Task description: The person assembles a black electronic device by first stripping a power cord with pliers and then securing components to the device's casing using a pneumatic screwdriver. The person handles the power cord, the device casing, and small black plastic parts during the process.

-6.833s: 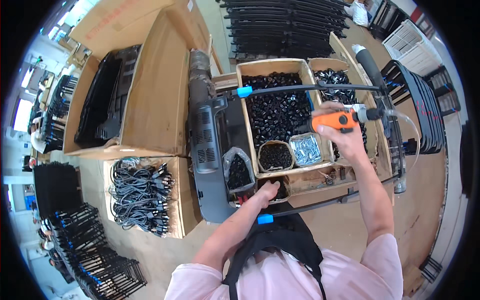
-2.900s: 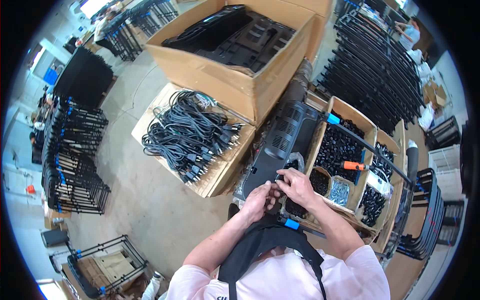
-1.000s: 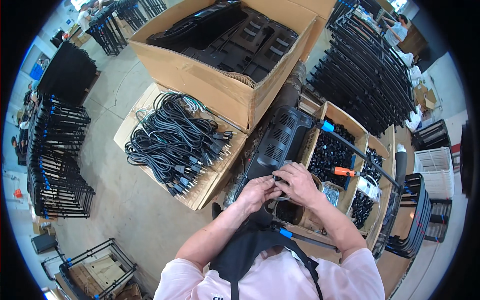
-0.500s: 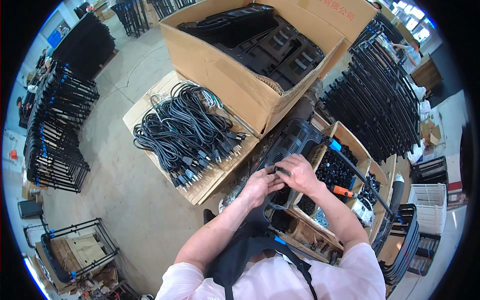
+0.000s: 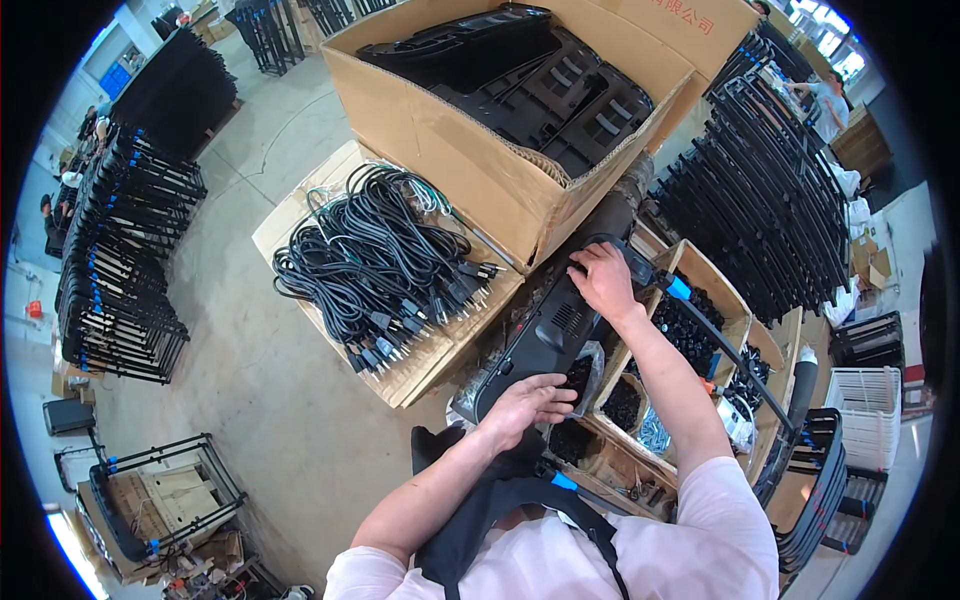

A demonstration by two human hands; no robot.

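Observation:
A long black plastic housing [image 5: 540, 345] with a vented patch lies lengthwise in front of me, on the bench. My right hand [image 5: 603, 280] is at its far end, fingers bent over the edge and closed on it; what lies under the fingertips is hidden. Over the near part of the housing rests my left hand [image 5: 530, 405], fingers stretched toward the right with nothing visible in them. A clear plastic bag of small dark parts [image 5: 582, 378] sits just beyond its fingertips.
A cardboard box [image 5: 440, 150] of black plastic shells stands ahead. Left of the housing, black power cords [image 5: 370, 260] are heaped on cardboard. Wooden bins [image 5: 735, 320] of small black parts and screws lie right, crossed by a black tube [image 5: 735, 355]. Black frames [image 5: 755, 190] are stacked beyond.
My hands were together over the housing, fingers meeting at something small. They have parted: the right moved to the far end, the left slightly nearer me. More of the housing and the bag shows.

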